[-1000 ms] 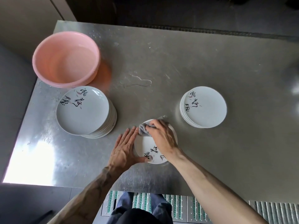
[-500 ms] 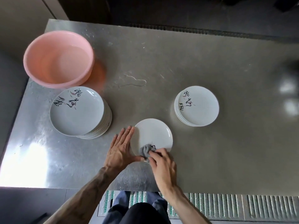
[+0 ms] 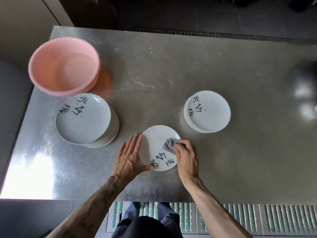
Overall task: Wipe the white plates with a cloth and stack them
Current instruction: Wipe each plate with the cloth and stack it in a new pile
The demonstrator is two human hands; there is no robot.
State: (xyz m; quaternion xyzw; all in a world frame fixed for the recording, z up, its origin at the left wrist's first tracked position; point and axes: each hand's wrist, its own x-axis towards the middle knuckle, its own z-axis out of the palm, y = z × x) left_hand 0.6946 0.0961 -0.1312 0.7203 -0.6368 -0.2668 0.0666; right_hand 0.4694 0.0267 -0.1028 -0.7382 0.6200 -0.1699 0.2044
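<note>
– Three lots of white plates, head view. Item one?

– Single plate [image 3: 155, 145], flat on the worktop [image 3: 223, 66], near the middle of the front edge, painted characters on its near side.

– Hands on it?

– Right hand [image 3: 187, 158]: fingers curled round a bunched grey cloth [image 3: 169, 146], pressing it onto the plate's right side. Left hand [image 3: 128, 158]: spread wide, fingers straight, lying flat on the worktop against the plate's left rim, thumb tip touching the near rim.

– Items two and three?

– Taller stack [image 3: 82, 121], toward the left edge, characters on the top plate. Shorter stack [image 3: 210, 110], right of the single plate and apart from it, same pattern.

– Sundries?

– One pink basin [image 3: 63, 66], far-left corner, just beside the taller stack, water inside. One small puddle [image 3: 139, 87], mid-worktop, beyond the single plate.
</note>
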